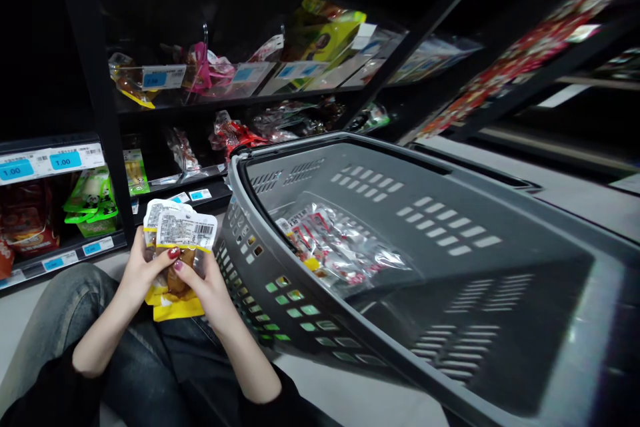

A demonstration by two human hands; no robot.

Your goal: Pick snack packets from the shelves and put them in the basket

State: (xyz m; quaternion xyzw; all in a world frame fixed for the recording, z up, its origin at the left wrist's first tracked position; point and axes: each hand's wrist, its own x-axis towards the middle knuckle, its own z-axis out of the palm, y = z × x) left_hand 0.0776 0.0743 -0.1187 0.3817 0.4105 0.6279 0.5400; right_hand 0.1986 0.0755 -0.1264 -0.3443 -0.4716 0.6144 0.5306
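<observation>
Over my lap I hold a small stack of snack packets [187, 230], at least two, with white printed labels, a barcode and yellow lower edges. Brown food shows through their clear windows. My left hand [145, 267] grips the stack from the left, its thumb across the front. From the other side my right hand [207, 283] grips it too, its thumb pressed on the front packet. Most of the other fingers are hidden behind the packets. Close on the right stands a grey shopping basket [425, 193], with several clear and red plastic packets [345, 247] inside.
A dark shelf unit [85, 33] with blue price labels [66, 159] rises in front. Green packets [93, 193] sit low on the left, red packets [240, 137] behind the basket, and a pink packet [200, 67] higher up. More shelving on the right is blurred.
</observation>
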